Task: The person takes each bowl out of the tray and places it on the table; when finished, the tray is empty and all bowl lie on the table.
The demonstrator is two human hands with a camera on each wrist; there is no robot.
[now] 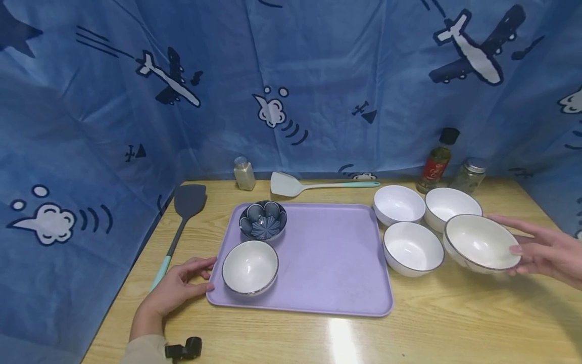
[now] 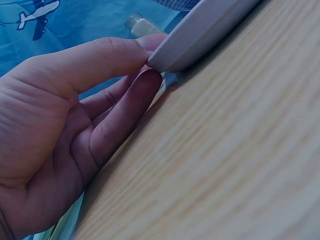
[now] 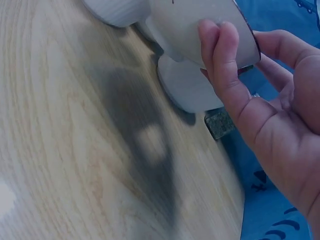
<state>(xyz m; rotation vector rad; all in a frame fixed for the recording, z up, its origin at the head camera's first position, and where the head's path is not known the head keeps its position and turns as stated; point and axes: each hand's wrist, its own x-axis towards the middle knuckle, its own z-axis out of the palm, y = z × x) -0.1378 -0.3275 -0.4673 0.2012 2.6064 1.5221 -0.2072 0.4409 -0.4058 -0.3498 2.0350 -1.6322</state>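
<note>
My right hand [image 1: 547, 250] grips a white bowl [image 1: 482, 242] with a dark rim, thumb over the rim and fingers against its outside. In the right wrist view this bowl [image 3: 185, 25] is held above the table, casting a shadow. My left hand [image 1: 177, 285] pinches the left edge of a purple tray [image 1: 332, 263]; the left wrist view shows thumb and finger at the tray's rim [image 2: 185, 50]. On the tray's left side sit a white bowl [image 1: 251, 268] with a dark rim and, behind it, a dark blue petal-patterned bowl [image 1: 263, 221].
Right of the tray stand three white bowls, the nearest one [image 1: 413, 248] beside its edge. Behind them are a red-labelled bottle [image 1: 434, 169] and a glass jar [image 1: 468, 176]. A white spatula [image 1: 286, 185] and a small shaker [image 1: 244, 174] lie behind the tray; a dark spatula [image 1: 188, 199] lies left.
</note>
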